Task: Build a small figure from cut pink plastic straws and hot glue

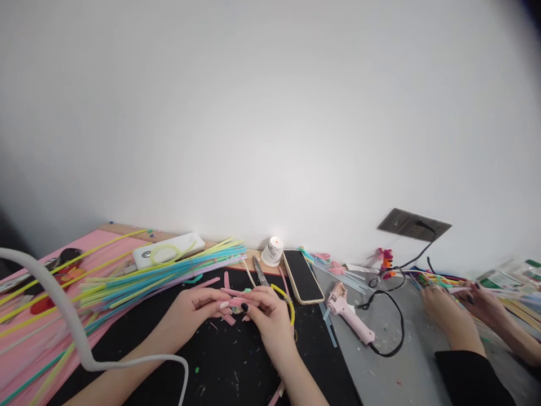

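Both hands meet over the black mat [220,366], and the action is all at the fingertips! The left hand [192,310] comes in with thumb and fingers pinched together, closed on one end of a small pink piece [231,292]; the right hand [268,318] pinches the other end, fingers curled, thumb pressing in. Two ends, two pinches: it looks like a grip chosen to keep something small and soft steady while leaving its middle in view. A touch of pale green shows by the right fingertips, though whether it belongs to the piece cannot be told.

And the line of it? The long axis runs from hand to hand, left to right, roughly along the wall, dipping slightly towards the right; which end is the front, nobody can say from here.

Just beyond, the scissors [261,274] lie blades towards the wall, probably parked there for easy reach. The bundle of fuzzy stems [169,276] fans out to the left, likely kept beside the mat to free the working spot, and over to the right the pink glue gun [353,321] rests on the grey tabletop [380,372], its cord [401,332] trailing beside it
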{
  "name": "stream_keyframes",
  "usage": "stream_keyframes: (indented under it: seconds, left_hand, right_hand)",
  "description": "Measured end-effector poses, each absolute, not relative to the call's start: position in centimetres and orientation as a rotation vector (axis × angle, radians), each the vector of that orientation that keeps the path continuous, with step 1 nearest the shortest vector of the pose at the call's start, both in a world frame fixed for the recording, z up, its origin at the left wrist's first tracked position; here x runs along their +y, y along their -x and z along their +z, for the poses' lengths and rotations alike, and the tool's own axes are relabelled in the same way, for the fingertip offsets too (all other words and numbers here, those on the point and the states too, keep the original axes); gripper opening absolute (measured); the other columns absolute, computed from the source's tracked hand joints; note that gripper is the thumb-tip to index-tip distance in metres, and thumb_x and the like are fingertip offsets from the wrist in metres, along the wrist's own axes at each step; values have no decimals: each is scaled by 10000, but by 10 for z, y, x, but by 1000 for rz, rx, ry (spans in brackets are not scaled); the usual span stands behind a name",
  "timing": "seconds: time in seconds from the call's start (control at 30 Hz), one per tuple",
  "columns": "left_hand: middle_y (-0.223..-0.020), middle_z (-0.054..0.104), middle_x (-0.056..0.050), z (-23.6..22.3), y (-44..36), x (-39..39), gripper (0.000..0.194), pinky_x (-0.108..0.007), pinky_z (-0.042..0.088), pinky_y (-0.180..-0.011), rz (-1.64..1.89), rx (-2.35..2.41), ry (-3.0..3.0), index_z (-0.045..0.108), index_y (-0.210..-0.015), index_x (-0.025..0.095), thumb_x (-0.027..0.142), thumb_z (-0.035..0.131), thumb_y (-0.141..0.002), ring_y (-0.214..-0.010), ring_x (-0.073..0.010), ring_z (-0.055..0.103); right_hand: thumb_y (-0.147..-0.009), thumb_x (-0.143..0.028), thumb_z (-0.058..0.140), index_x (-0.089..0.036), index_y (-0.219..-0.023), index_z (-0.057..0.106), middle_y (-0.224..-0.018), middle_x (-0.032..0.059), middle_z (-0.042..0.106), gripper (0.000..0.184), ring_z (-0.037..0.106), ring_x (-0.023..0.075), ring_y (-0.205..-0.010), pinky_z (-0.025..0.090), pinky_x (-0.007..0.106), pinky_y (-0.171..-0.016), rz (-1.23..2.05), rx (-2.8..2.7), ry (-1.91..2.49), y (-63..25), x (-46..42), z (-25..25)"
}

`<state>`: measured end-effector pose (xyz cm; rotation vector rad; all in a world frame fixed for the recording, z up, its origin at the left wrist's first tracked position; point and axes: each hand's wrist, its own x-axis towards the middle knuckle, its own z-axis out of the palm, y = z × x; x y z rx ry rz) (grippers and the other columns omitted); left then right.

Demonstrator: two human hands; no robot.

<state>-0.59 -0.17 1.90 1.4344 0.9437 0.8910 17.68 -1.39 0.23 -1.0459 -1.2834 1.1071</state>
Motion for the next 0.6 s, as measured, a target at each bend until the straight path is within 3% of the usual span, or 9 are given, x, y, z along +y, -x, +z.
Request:
stream_keyframes:
  seconds: [0.1,0.27,0.47,0.6]
  left_hand:
    - [-785,752,-16,17,7,0,195,-265,521,-756,892,937,-1517,751,-833,231,251,559,-806,-790,-200,694]
    - [-800,748,5,14,7,2,226,-254,522,-734,859,912,-1591,735,-897,242,199,534,-806,-795,-183,690]
    - [-1003,709,-36,6,13,6,284,-286,530,-679,982,1067,-1575,629,-1080,218,265,540,-815,-743,-187,684]
    - [-877,683,-41,1,19,12,222,-329,511,-706,976,1309,-1924,679,-951,220,298,520,-818,-816,-232,645]
  right_hand:
    - [-658,-104,624,-216,-805,732,-865,29,643,214,610,137,-648,510,230,-540,1159,-1314,1053,-177,-15,1]
    - [-667,-145,660,-181,-752,737,-620,1,655,120,555,99,-497,465,205,-513,1257,-1278,1103,-177,-14,-3]
    - [-679,-184,648,-170,-703,718,-508,-19,590,75,526,102,-465,434,205,-496,1085,-1189,1205,-186,-12,7]
    - [-712,-210,620,-179,-746,712,-536,-21,576,103,527,111,-509,439,215,-532,944,-1127,1244,-193,-11,12]
